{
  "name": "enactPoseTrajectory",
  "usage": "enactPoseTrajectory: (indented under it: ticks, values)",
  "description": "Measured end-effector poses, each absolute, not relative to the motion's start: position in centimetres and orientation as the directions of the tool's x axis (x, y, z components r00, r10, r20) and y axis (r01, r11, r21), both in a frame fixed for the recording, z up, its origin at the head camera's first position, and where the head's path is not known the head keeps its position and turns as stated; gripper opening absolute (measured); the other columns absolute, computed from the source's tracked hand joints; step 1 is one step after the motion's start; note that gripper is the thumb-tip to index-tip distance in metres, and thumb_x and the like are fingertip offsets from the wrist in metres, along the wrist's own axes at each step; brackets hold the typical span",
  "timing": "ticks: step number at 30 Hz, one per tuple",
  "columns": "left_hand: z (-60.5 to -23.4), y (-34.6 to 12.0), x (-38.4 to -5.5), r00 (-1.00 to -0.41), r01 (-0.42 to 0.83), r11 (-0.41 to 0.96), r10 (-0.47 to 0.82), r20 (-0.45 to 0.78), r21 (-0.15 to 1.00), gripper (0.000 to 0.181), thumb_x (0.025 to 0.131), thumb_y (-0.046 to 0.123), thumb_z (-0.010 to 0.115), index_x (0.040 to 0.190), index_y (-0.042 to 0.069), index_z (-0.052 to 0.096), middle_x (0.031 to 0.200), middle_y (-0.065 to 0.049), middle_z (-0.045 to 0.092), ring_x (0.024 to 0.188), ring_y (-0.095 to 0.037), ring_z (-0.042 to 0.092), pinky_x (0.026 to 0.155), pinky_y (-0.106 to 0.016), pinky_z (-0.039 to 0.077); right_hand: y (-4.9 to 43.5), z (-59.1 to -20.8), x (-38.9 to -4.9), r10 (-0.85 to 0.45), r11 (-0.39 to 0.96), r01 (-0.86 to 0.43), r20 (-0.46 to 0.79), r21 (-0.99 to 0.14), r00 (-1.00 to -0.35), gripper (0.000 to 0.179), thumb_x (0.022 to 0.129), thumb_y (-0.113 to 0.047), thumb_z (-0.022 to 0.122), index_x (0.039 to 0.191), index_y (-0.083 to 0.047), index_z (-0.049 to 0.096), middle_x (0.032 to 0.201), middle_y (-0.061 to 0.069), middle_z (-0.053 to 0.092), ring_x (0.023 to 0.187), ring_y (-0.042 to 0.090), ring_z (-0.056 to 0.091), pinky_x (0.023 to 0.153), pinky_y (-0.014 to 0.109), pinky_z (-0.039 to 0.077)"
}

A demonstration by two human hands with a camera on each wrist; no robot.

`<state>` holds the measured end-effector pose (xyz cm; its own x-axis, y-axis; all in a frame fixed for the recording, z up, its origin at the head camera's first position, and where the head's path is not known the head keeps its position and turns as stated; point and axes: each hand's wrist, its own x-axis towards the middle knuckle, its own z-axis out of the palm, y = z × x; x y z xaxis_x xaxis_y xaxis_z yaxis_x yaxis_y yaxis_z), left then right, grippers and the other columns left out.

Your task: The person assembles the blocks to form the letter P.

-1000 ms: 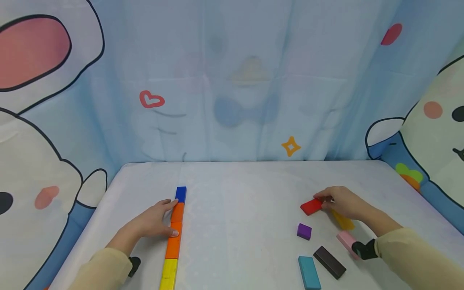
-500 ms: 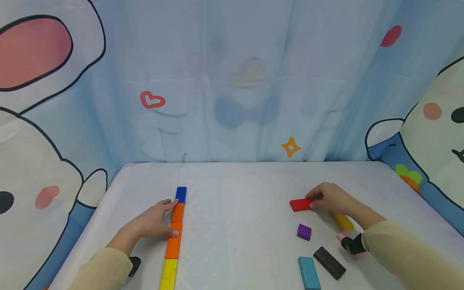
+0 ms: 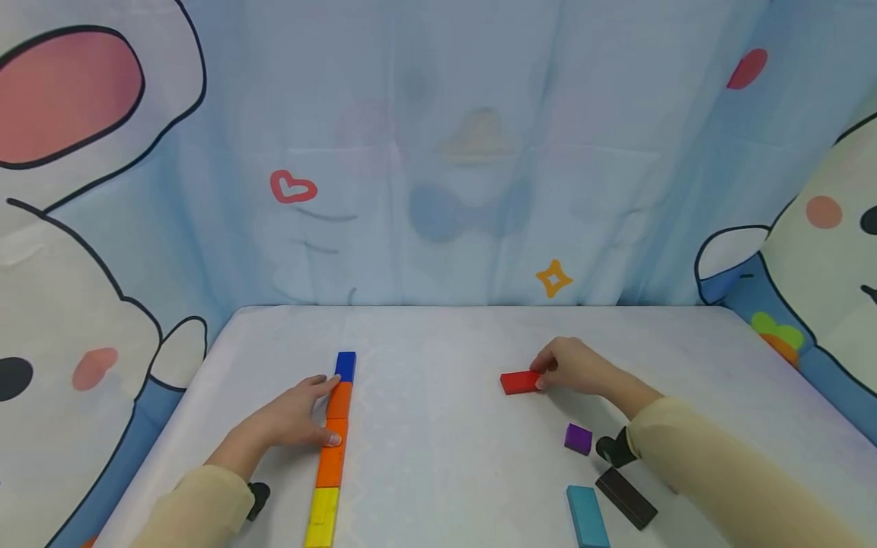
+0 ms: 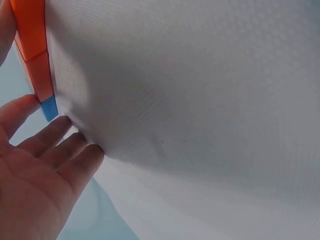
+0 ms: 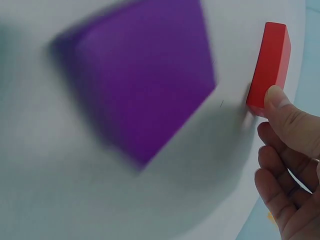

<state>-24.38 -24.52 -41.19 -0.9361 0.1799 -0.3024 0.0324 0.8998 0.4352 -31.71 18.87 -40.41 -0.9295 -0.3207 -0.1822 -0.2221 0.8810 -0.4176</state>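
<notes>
My right hand (image 3: pixel 575 368) pinches one end of a red block (image 3: pixel 518 382) between thumb and fingers; in the right wrist view the thumb lies on the red block (image 5: pixel 272 60). At the left, my left hand (image 3: pixel 291 417) rests along a straight row of blocks. Its index fingertip touches near where the blue block (image 3: pixel 346 367) meets the far orange block (image 3: pixel 339 401), and its thumb touches the nearer orange block (image 3: pixel 332 463). A yellow block (image 3: pixel 322 517) lies at the row's near end. In the left wrist view the left hand (image 4: pixel 45 170) has its fingers extended.
A purple block (image 3: pixel 578 439) lies below the right forearm and looms large in the right wrist view. Nearer are a black block (image 3: pixel 626 498) and a teal block (image 3: pixel 587 516). The right sleeve (image 3: pixel 712 472) hides the area beyond them. A printed curtain (image 3: pixel 466 251) hangs behind the table.
My right hand has carried the red block leftward from the right-hand blocks and turned it more level. The right sleeve now covers the yellow and pink blocks there. My left hand stays put.
</notes>
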Motion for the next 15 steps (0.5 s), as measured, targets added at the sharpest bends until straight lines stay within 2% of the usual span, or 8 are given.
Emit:
enactPoseTrajectory:
  ticks: [15]
  values:
    - [-41.0, -24.5, -24.4, -0.936, 0.032, 0.894, 0.184, -0.301, 0.448, 0.093, 0.081, 0.027, 0.087, 0.158, 0.011, 0.039, 0.162, -0.024, 0.034, 0.146, -0.048, 0.038, 0.113, -0.065, 0.041, 12.7, -40.8, -33.3, -0.321, 0.883, -0.209, -0.215, -0.421, -0.922, 0.027, 0.087, -0.013, 0.081, 0.112, -0.005, 0.078, 0.102, 0.006, 0.073, 0.094, 0.020, 0.059, 0.084, 0.034, 0.058]
